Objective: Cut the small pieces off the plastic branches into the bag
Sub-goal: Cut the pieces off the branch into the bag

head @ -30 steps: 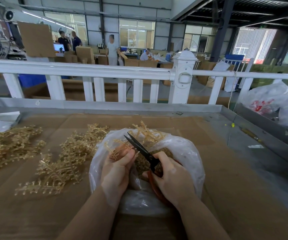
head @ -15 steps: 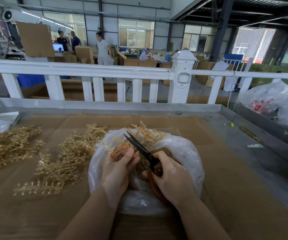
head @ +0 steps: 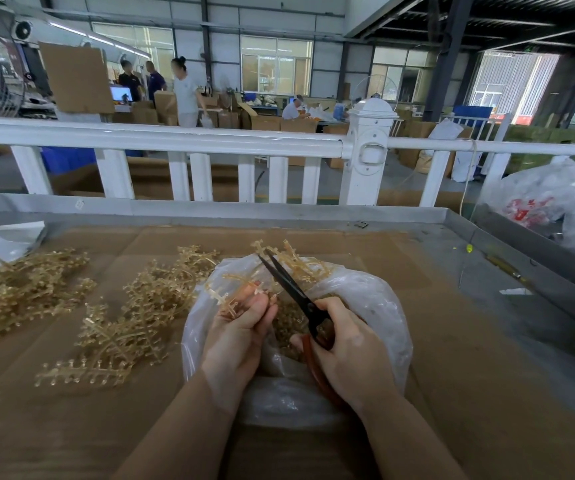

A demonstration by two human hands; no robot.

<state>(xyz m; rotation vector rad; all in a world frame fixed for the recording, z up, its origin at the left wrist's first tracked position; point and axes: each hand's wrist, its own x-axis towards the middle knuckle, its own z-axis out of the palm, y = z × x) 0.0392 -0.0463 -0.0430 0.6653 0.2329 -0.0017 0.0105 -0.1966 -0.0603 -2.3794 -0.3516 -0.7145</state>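
Since a second ago barely anything moved: left hand (head: 241, 327) still pinches a branch (head: 241, 289) over the bag (head: 376, 306), right hand (head: 348, 348) grips the scissors (head: 289, 285), blades slightly apart, so mid-snip, next close on a nub.

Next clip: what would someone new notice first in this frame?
Front and centre, the right hand grips black-bladed scissors with blades slightly parted over a clear plastic bag, while the left hand holds a golden plastic branch above its mouth. More branches lie in piles to the left on the cardboard-covered table, before a white railing.
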